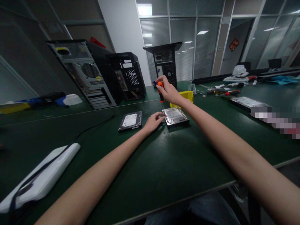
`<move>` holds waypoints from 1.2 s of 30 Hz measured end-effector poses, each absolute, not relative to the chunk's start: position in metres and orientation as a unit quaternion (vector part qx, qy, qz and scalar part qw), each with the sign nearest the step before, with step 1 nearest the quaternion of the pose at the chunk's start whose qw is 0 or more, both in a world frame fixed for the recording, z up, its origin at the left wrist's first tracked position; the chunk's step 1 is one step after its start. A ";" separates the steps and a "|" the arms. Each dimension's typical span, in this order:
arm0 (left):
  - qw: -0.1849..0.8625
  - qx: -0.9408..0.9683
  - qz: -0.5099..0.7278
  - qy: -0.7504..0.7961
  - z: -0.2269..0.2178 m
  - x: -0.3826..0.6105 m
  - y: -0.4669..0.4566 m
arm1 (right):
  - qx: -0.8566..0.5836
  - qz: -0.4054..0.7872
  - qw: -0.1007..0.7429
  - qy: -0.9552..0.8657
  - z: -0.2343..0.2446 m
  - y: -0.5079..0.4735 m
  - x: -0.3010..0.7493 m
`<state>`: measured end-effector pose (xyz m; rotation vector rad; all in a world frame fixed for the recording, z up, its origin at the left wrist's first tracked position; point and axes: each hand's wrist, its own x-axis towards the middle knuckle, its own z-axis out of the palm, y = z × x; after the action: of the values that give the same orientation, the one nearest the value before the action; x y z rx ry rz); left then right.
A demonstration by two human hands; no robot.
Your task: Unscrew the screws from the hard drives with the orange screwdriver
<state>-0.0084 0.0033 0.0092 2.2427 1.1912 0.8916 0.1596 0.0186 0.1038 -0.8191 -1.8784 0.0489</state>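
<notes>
My right hand (167,89) is closed around the orange-and-black handle of a screwdriver (161,96). It stands nearly upright, its shaft pointing down at the left edge of a silver hard drive (175,117). At that same edge, close to the screwdriver's tip, my left hand (154,121) has its fingers drawn together against the drive. What exactly lies between those fingertips is too small to tell. A second hard drive (130,121), black with a white label, lies flat to the left of my left hand. Behind the silver drive is a yellow box-like object (187,97), partly covered by my right hand.
Computer cases stand at the back: a large one (91,72), a smaller one (127,76) and another (165,64). A white device with a black cord (47,175) lies front left. At right are scattered tools (232,92) and another drive (249,102). The table's front edge (187,200) is near me.
</notes>
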 end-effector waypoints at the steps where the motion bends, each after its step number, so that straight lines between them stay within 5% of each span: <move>1: 0.224 0.813 0.323 0.430 0.009 -0.009 0.004 | -0.341 0.022 0.519 -0.783 0.104 0.019 0.159; 36: 0.220 0.817 0.313 0.431 0.011 -0.009 0.001 | -0.342 0.053 0.494 -0.797 0.108 0.011 0.158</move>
<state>-0.0087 0.0011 0.0109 2.2593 1.1930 0.8650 0.1578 0.0114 0.1083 -0.8302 -1.9331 0.1282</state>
